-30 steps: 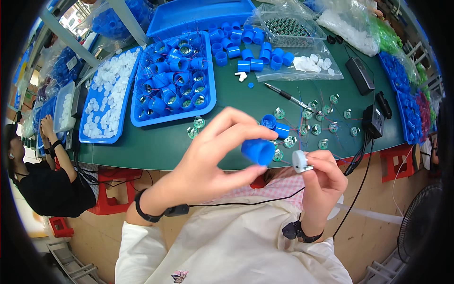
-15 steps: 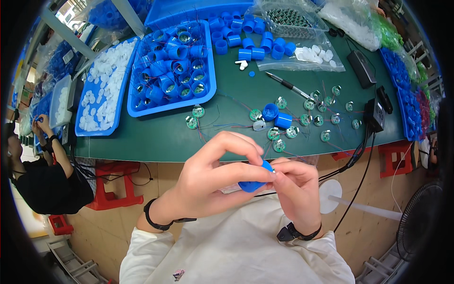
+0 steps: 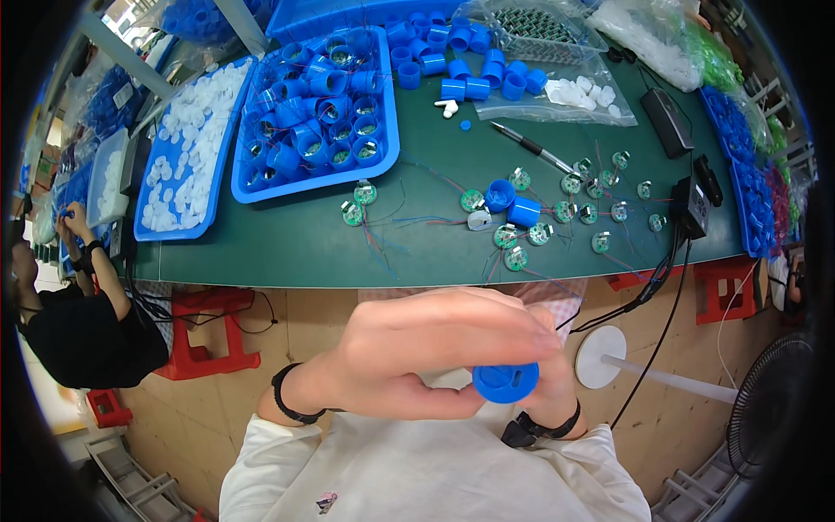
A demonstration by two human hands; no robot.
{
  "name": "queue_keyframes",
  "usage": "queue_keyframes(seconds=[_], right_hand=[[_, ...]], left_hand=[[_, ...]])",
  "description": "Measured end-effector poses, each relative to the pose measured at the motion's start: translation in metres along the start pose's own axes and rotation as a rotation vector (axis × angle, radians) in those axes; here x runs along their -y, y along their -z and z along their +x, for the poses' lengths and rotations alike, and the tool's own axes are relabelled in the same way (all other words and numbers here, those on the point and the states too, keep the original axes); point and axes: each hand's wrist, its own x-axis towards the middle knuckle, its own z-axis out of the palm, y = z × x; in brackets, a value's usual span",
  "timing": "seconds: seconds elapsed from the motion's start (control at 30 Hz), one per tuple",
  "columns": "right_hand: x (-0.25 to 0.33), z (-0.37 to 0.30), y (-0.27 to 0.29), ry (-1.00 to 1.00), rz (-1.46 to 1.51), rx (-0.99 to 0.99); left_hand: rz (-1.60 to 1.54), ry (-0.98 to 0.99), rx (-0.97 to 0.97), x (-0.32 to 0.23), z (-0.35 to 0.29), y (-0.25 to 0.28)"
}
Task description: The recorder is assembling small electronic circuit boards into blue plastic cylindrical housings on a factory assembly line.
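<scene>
A small blue plastic cup [image 3: 505,385] is between my hands, in front of my shirt. Its closed end faces up toward me, with a dark slot near its right side. My left hand [image 3: 426,348] is closed round it, thumb at its left side and fingers reaching across above it. My right hand [image 3: 554,383] is closed against its right side, most of its fingers hidden behind the left hand. Beyond my hands, several green round circuit boards [image 3: 517,258] with thin wires lie on the table, beside another blue cup [image 3: 524,211] on its side.
On the green table [image 3: 304,252] stand a blue tray [image 3: 396,130] of cups with boards inside and a tray of white discs [image 3: 187,148]. A pen [image 3: 532,150], loose blue cups and a black adapter box [image 3: 690,209] lie farther off. A fan [image 3: 770,409] stands right; a co-worker [image 3: 96,304] sits left.
The cup has tipped so its slotted closed end now faces me, and it sits slightly lower and to the right. My left hand has turned over, its fingers now covering most of the right hand.
</scene>
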Motion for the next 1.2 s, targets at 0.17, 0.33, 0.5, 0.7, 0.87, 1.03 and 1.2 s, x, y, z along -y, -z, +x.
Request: queue_keyframes(seconds=[0.17, 0.33, 0.5, 0.7, 0.87, 1.03, 1.2], right_hand=[[-0.009, -0.003, -0.003, 0.113, -0.092, 0.0], [-0.015, -0.007, 0.012, -0.084, 0.051, -0.03], [-0.011, -0.009, -0.002, -0.038, -0.022, 0.022], [-0.009, -0.012, -0.001, -0.15, 0.259, -0.048], [0.001, -0.012, -0.022, -0.146, 0.296, -0.062], [0.004, -0.022, -0.026, -0.129, 0.168, -0.08], [0.007, -0.026, -0.02, -0.292, 0.176, -0.145]], left_hand=[[0.121, -0.112, 0.014, 0.002, 0.001, -0.003], [0.141, -0.159, 0.024, 0.004, -0.002, -0.007], [0.001, -0.028, -0.176, 0.0, -0.008, -0.026], [0.309, -0.078, -0.112, 0.004, -0.011, -0.016], [0.314, -0.091, -0.1, 0.001, -0.011, -0.023], [0.255, -0.077, -0.069, 0.002, -0.01, -0.021], [0.191, -0.048, -0.073, 0.002, -0.013, -0.02]])
